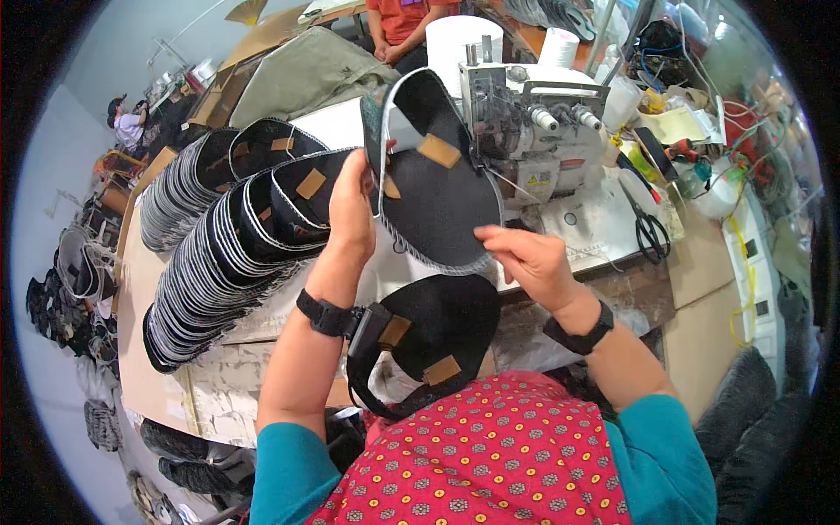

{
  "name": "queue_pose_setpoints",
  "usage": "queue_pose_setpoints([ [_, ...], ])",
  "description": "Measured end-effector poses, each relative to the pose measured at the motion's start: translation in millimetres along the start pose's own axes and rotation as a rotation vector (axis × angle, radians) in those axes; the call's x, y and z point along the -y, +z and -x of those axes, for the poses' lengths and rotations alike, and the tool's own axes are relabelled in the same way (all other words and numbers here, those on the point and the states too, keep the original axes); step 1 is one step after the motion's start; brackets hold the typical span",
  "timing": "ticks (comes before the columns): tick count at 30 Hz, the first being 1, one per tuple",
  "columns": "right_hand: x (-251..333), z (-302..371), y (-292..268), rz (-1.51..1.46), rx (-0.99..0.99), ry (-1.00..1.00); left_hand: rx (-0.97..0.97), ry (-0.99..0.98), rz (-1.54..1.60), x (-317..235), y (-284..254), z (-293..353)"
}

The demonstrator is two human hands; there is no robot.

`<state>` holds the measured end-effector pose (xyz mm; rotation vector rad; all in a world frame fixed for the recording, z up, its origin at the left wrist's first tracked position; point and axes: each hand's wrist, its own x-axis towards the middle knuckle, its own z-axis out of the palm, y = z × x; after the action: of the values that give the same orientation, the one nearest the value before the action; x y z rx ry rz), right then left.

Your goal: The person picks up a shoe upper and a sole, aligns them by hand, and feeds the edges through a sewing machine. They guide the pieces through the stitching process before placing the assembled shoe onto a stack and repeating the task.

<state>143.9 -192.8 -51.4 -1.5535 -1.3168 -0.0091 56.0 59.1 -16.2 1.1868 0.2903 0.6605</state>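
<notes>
A black, rounded slipper-shaped fabric piece (442, 210) with a white overcast edge is held up before the sewing machine (542, 131). My left hand (352, 206) grips its left side, the thumb upright along the edge; its other fingers are partly hidden behind the piece. At the lower right edge, the closed fingertips of my right hand (529, 262) overlap the stitching. Tan patches show inside the piece. Below it, near my lap, lies another black piece (446, 319) with tan patches, its edge without white stitching.
Left on the table, two long nested rows of white-edged black pieces (219, 254) lean together. Black scissors (649, 234) lie right of the machine. White thread cones (464, 48) stand behind it. Cluttered bottles and cables fill the far right. Another person in an orange shirt (407, 22) sits opposite.
</notes>
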Motion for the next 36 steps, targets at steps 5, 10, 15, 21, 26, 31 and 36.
queue_pose_setpoints([
  [5, -9.1, -22.8, 21.2, 0.112, -0.128, -0.087, 0.002, 0.061, -0.190, 4.8, -19.5, -33.9],
  [10, -11.3, -30.3, 23.6, 0.199, -0.187, -0.059, -0.157, -0.003, -0.357, -7.3, -32.1, -22.4],
  [15, -11.2, -23.6, 13.5, 0.244, -0.197, -0.017, 0.098, -0.380, -0.416, -36.5, -45.1, 35.6],
  [21, -8.8, 0.3, 18.4, 0.022, -0.379, 0.335, 0.459, -0.488, -0.467, -37.0, 12.4, 92.8],
  [26, -2.3, 14.0, 19.2, 0.012, -0.177, 0.408, 0.534, 0.050, -0.639, -10.5, 15.0, 71.2],
  [31, 16.1, -0.6, 31.6, 0.237, 0.155, 0.021, -0.443, 0.461, -0.740, 2.9, -12.5, -5.4],
  [36, 19.5, -14.1, 81.2, 0.355, 0.371, -0.248, 0.198, 1.374, -1.738, -35.9, 17.0, -27.2],
])
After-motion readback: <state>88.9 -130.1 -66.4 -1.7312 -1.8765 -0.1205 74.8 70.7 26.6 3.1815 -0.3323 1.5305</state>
